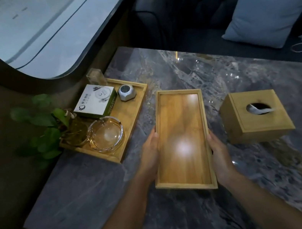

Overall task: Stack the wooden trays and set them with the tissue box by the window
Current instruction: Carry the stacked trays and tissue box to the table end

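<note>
head view | from above, facing forward and down | close over marble table [240, 189] | window [41, 32] upper left

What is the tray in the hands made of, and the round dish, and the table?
Tray: looks like light wood with a smooth sheen; grain lines and glare spots show.
Round dish: clear glass, since it's see-through.
Table: grey veined stone, maybe marble, polished enough to reflect.

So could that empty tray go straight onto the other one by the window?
Not cleanly. The loaded tray holds a glass ashtray, a green-and-white box, a small silver gadget and a plant. The empty tray, held by the left hand and right hand, would land on those.
</note>
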A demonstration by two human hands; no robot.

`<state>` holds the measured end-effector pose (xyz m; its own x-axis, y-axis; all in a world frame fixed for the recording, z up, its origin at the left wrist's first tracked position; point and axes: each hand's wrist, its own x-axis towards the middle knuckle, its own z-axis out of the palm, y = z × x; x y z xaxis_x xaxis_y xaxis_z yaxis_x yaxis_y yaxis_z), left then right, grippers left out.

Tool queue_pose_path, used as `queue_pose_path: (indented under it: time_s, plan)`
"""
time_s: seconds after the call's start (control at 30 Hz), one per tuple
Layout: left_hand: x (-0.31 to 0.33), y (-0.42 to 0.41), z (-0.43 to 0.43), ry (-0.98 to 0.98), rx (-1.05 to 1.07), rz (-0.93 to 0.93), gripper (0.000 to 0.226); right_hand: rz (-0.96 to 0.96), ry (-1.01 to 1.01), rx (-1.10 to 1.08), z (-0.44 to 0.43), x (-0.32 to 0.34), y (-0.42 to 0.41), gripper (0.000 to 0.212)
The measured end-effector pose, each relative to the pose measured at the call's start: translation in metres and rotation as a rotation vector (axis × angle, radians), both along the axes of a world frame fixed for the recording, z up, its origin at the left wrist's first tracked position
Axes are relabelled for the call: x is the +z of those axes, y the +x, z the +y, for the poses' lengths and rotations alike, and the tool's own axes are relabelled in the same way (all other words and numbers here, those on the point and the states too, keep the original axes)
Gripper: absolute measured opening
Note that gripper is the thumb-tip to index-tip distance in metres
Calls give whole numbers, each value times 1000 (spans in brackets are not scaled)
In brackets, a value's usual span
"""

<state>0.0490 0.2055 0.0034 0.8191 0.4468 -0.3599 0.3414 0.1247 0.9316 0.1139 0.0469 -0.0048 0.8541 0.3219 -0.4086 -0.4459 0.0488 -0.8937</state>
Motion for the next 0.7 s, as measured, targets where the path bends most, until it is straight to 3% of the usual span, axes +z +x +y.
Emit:
queue_pose_path:
  time_s: [0.13,0.23,0.33,0.43,0.53,0.63,0.7]
  plan:
    - [11,-4,4,-14,27,21,28,45,47,0,1,-2,0,31]
    - [14,-25,3,117,130,211,26,42,45,28,-6,-4,-1,35]
    - [23,-66,-5,157,151,366,45,32,-37,60,-12,-6,-4,35]
    - [24,-92,-18,-103,169,436,49,8,-83,83,-14,-9,-5,33]
    - [21,-96,-36,-390,251,372,32,1,-102,89,-12,-10,-5,33]
    - [17,-92,-49,-484,382,289,10,-6,-97,113,-7,-12,-7,36]
    - [14,-88,-49,-515,461,254,8,-4,-75,120,0,-12,-11,37]
